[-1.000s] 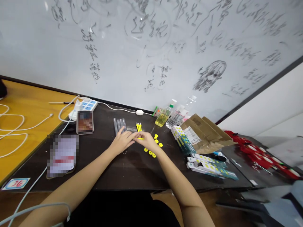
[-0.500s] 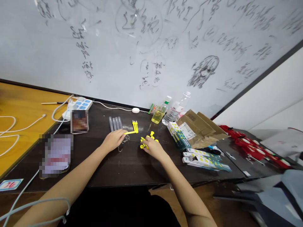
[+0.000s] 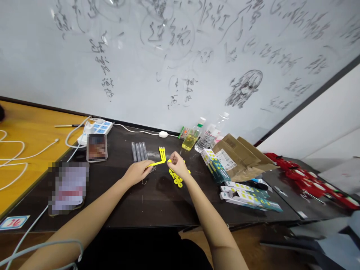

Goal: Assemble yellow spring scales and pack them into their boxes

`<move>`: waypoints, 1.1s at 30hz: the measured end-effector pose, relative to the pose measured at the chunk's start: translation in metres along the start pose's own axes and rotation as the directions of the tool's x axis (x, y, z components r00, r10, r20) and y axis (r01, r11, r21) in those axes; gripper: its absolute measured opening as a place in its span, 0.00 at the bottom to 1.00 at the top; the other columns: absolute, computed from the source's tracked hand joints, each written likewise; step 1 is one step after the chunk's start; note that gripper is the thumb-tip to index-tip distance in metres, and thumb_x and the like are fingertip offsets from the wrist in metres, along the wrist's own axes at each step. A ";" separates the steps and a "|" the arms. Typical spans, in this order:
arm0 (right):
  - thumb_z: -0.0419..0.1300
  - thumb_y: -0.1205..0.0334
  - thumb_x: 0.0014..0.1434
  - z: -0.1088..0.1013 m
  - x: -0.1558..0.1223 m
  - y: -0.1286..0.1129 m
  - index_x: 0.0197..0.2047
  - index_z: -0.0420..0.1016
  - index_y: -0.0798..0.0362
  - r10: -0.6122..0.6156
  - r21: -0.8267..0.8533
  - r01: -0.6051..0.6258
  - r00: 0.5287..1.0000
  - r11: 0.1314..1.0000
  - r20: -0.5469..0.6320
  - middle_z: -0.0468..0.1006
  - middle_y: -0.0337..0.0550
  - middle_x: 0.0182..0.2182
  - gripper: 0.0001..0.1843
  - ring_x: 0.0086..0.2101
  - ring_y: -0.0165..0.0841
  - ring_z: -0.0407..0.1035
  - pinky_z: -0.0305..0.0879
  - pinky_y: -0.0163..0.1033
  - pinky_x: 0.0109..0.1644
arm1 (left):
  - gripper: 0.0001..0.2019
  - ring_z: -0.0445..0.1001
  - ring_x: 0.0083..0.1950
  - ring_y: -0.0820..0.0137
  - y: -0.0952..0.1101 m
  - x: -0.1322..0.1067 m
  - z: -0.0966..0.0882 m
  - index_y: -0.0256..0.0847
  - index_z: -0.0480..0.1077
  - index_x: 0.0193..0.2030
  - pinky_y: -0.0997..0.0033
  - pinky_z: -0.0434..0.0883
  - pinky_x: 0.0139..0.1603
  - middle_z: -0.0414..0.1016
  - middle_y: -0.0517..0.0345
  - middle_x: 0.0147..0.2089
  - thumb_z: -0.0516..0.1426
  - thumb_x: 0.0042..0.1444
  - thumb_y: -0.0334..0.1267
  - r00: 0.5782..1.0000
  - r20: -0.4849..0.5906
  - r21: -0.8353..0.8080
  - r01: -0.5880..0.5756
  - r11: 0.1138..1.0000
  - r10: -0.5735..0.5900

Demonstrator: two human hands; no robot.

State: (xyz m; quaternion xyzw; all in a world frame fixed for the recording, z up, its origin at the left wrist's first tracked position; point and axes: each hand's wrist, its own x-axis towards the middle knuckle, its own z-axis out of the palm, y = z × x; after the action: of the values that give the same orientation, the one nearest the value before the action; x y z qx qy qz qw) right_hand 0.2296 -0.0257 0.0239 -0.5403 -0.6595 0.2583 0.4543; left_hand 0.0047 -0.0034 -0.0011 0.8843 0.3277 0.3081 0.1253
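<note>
My left hand (image 3: 137,173) is closed on a thin yellow plastic stick (image 3: 158,163), which points right from its fingertips. Between the fingertips of my right hand (image 3: 179,165) is a small round yellow piece (image 3: 169,161), close to the stick's free end; whether they touch I cannot tell. Several yellow ring-like pieces (image 3: 176,179) lie on the table below my right hand, partly hidden by it. More yellow sticks with pale tips (image 3: 162,153) lie side by side beyond the held one. Clear tubes (image 3: 139,151) are lined up behind my left hand, near some thin wire (image 3: 152,169) partly covered by it.
Two bottles, one with yellow liquid (image 3: 192,138) and one clear (image 3: 207,137), stand at the back. A cardboard package (image 3: 242,157) and printed narrow boxes (image 3: 250,197) lie to the right. At left are a power strip (image 3: 101,128), cables and a blurred phone-like object (image 3: 69,185).
My right hand has risen from the pile of yellow pieces and moved toward the stick's end with one piece pinched. My left hand still holds the stick. The camera view has shifted slightly.
</note>
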 end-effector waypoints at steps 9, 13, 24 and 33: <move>0.65 0.54 0.47 0.036 -0.009 0.001 0.30 0.60 0.50 0.217 0.669 -0.171 0.976 0.723 0.015 0.71 0.34 0.25 0.17 0.22 0.24 0.63 0.58 0.28 0.18 | 0.15 0.75 0.37 0.71 0.006 -0.001 0.000 0.44 0.69 0.47 0.74 0.65 0.36 0.77 0.58 0.42 0.43 0.65 0.42 0.999 0.029 0.001 0.032 0.999 -0.032; 0.67 0.55 0.47 0.033 -0.013 0.003 0.29 0.62 0.50 0.214 0.706 -0.178 0.976 0.686 0.038 0.74 0.37 0.29 0.17 0.25 0.25 0.66 0.63 0.29 0.22 | 0.14 0.75 0.36 0.70 0.008 0.000 0.000 0.44 0.68 0.46 0.74 0.64 0.34 0.77 0.58 0.40 0.44 0.65 0.42 0.997 0.025 0.032 0.075 0.997 -0.075; 0.67 0.52 0.48 0.046 -0.015 0.009 0.29 0.65 0.51 0.142 0.608 -0.095 0.989 0.788 -0.029 0.74 0.36 0.26 0.16 0.25 0.27 0.71 0.73 0.34 0.29 | 0.14 0.75 0.37 0.68 0.006 0.001 0.001 0.44 0.68 0.48 0.73 0.65 0.35 0.77 0.57 0.40 0.44 0.64 0.41 0.994 0.013 0.011 0.107 0.994 -0.108; 0.67 0.53 0.48 0.044 -0.015 0.009 0.39 0.65 0.49 0.140 0.635 -0.128 0.990 0.762 0.030 0.74 0.34 0.27 0.19 0.25 0.28 0.73 0.73 0.33 0.26 | 0.14 0.75 0.37 0.69 0.007 0.000 0.001 0.44 0.68 0.48 0.74 0.66 0.36 0.77 0.57 0.40 0.44 0.64 0.41 0.997 0.014 0.009 0.072 0.997 -0.072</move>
State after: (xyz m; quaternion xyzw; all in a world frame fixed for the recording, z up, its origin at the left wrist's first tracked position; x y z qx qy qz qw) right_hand 0.1956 -0.0305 -0.0083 -0.4032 -0.4888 0.4924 0.5967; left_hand 0.0085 -0.0086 0.0015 0.8746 0.3599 0.2956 0.1349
